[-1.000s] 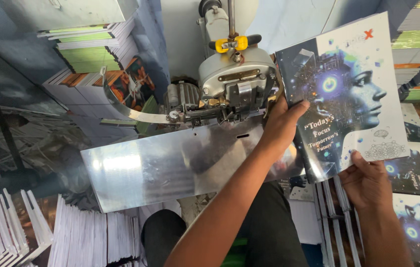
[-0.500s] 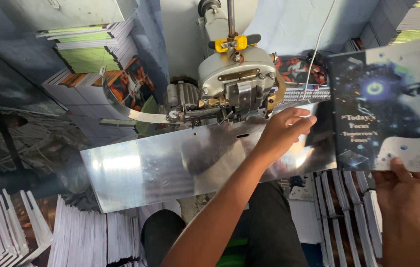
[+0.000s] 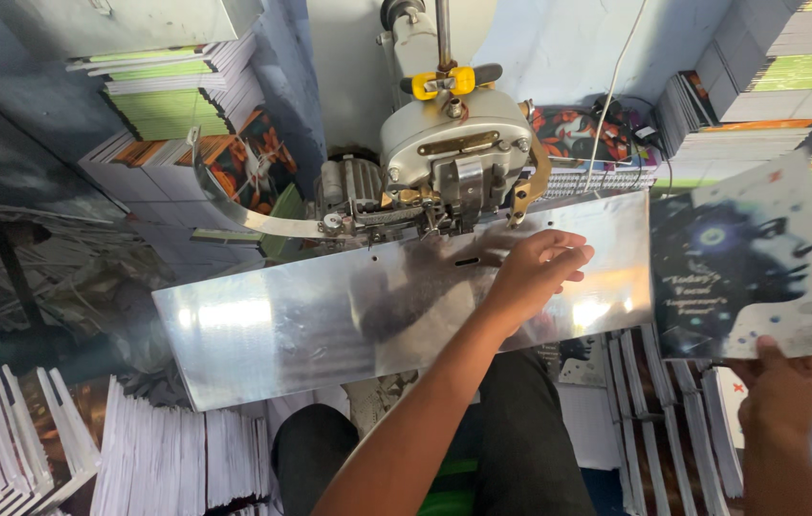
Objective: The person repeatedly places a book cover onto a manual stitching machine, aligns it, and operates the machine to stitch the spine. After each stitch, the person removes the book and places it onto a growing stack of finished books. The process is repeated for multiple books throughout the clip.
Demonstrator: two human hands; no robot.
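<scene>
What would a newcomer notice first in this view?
The shiny metal plate across the middle, with the grey stitching machine at its far edge. The left hand rests on the plate, and the right hand holds a dark booklet off to the right.

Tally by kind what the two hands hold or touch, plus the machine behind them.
Dark blue booklet with a face on its cover, in the right hand: 1
Shiny metal plate under the left hand: 1
Grey stitching machine: 1
Total: 3
</scene>
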